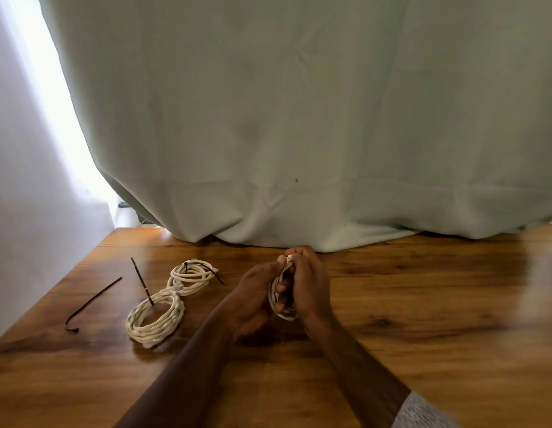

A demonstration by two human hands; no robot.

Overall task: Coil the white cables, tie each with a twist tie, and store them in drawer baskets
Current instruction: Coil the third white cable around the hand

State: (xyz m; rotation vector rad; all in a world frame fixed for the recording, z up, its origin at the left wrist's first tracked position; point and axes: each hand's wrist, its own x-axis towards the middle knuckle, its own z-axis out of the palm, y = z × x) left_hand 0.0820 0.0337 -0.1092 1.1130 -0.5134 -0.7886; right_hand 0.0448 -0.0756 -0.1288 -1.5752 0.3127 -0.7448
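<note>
A small coil of white cable stands on edge between both hands above the wooden table. My left hand holds its left side, fingers through the loop. My right hand wraps over its top and right side. To the left lie two more white coils: a near one with a dark tie sticking up from it, and a far one with a dark tie across it. A loose dark twist tie lies further left.
A pale green curtain hangs down onto the table's far edge, just behind my hands. The table's left edge runs diagonally beside a white wall. No drawer or basket is in view.
</note>
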